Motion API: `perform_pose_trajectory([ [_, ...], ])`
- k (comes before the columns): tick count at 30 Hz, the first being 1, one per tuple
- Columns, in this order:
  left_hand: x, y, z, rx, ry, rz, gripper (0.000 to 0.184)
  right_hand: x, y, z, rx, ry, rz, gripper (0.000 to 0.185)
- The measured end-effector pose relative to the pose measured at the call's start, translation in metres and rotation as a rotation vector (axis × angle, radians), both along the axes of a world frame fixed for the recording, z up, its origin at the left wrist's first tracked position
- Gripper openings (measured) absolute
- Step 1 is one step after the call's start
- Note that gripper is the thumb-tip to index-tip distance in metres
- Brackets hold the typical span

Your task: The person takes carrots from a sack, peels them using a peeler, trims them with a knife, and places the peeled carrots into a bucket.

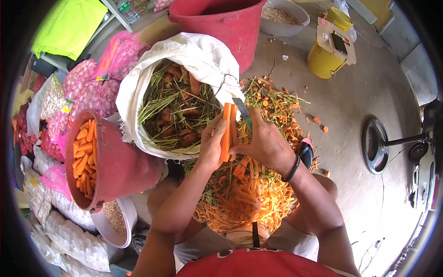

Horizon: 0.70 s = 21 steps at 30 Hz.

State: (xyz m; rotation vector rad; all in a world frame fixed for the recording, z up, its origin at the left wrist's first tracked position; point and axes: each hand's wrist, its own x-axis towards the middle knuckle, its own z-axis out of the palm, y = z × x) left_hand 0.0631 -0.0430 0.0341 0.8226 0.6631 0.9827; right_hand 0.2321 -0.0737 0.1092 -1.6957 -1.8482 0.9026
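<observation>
My left hand (212,142) is closed around a carrot (225,134), held upright with bright orange peeled faces. A darker strip runs along the carrot's right side. In my right hand (269,144) is a knife (242,111) with a dark blade and a greenish part near the grip; the blade lies close by the carrot's upper right side. My right thumb reaches toward the carrot's lower end. Behind my hands stands an open white sack (198,48) of unpeeled carrots and green stems. Beneath them spreads a heap of orange peelings (249,198).
A tilted red bucket (120,150) of peeled carrots stands at the left, near pink mesh bags (85,90) of bulbs. A larger red tub (221,27) is behind the sack. Farther right are a yellow bucket (320,60) and a fan's round base (374,144).
</observation>
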Motion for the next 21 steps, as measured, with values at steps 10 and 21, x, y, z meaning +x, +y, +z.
perform_pose_trajectory([
  [10, -0.005, -0.001, -0.006, 0.023, 0.029, 0.024, 0.039, -0.008, 0.000, -0.003, -0.019, -0.088, 0.078, 0.092],
  [21, -0.012, 0.000, -0.007, -0.115, -0.011, 0.029, 0.036, -0.016, -0.003, 0.000, -0.069, -0.113, 0.181, 0.076],
])
